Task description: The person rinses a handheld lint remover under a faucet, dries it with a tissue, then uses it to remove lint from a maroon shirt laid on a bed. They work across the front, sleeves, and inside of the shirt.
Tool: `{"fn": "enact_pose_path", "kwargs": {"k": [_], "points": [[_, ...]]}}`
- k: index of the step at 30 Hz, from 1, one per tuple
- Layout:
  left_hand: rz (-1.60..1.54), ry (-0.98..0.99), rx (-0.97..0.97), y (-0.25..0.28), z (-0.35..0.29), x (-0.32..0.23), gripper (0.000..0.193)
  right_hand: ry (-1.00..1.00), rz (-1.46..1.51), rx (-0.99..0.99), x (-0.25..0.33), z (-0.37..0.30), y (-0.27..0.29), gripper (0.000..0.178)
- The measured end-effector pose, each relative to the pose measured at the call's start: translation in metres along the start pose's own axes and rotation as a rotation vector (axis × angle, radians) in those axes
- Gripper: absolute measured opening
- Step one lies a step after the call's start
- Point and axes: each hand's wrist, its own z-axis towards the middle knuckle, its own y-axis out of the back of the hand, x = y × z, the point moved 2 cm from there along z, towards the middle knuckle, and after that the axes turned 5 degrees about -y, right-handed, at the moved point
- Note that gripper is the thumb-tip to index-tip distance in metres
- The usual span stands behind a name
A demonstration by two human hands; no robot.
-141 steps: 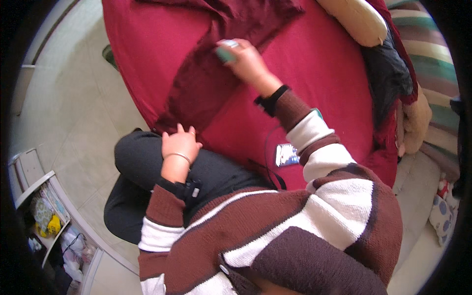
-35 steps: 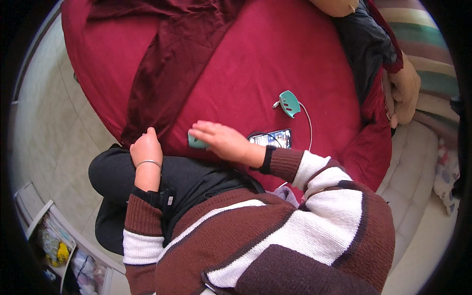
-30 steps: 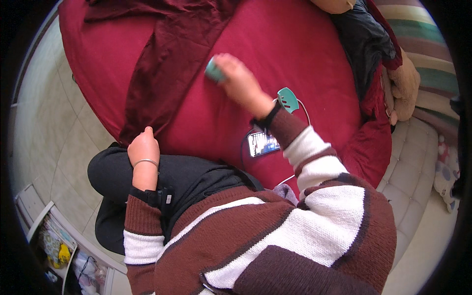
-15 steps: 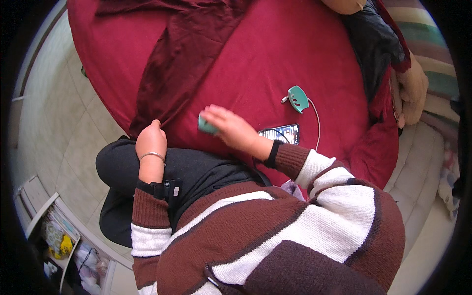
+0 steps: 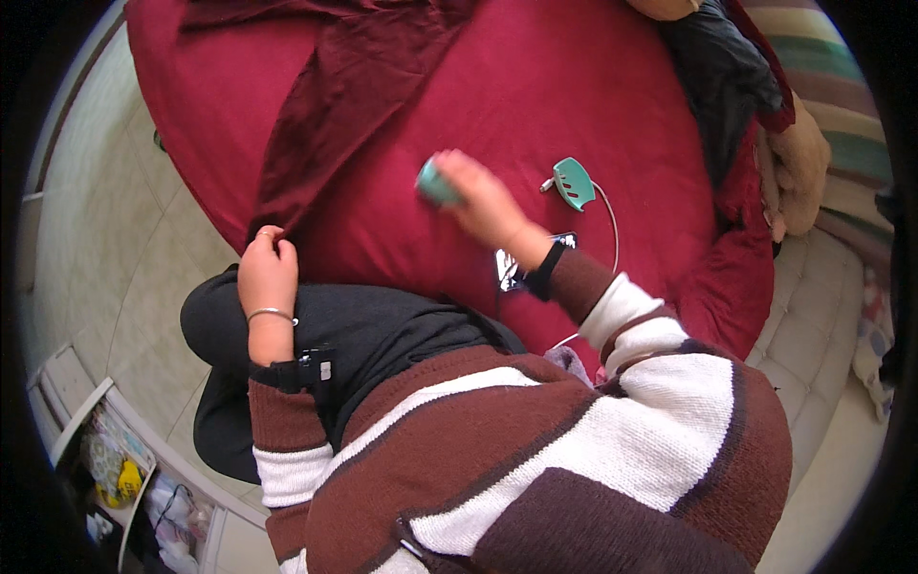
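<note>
A dark maroon garment (image 5: 330,115) lies stretched across the bed, its narrow end toward me. My left hand (image 5: 268,273) pinches that end at its lower corner, near my knee. In my right hand (image 5: 486,203) is a small rounded teal device (image 5: 438,184), held above the red sheet to the right of the garment. My right fingers are blurred, and the device's underside is hidden. Further right lies a teal slotted shell-like piece (image 5: 574,184), beside a white cable (image 5: 612,225). A phone with a lit screen (image 5: 509,270) is partly covered by my right wrist.
The red sheet (image 5: 535,86) covers the bed in front of me. Dark clothing (image 5: 722,86) and a tan plush toy (image 5: 801,163) lie at the right edge. A pale tiled floor (image 5: 105,249) is on the left, with an open drawer (image 5: 143,469) of bagged things at lower left.
My right hand has moved up and to the right with the teal device, away from the garment. My left hand, still pinching the garment, has shifted slightly left.
</note>
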Motion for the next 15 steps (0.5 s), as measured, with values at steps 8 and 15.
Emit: {"fn": "enact_pose_path", "kwargs": {"k": [8,15], "points": [[-0.209,-0.071,-0.013,0.019,0.014,0.03,0.022,0.05,0.19,0.124,0.049,-0.034,0.0,0.072],[-0.265,-0.021,-0.026,0.021,0.011,0.036,0.023,-0.168,0.001,-0.078,0.025,0.029,0.012,0.069]]}}
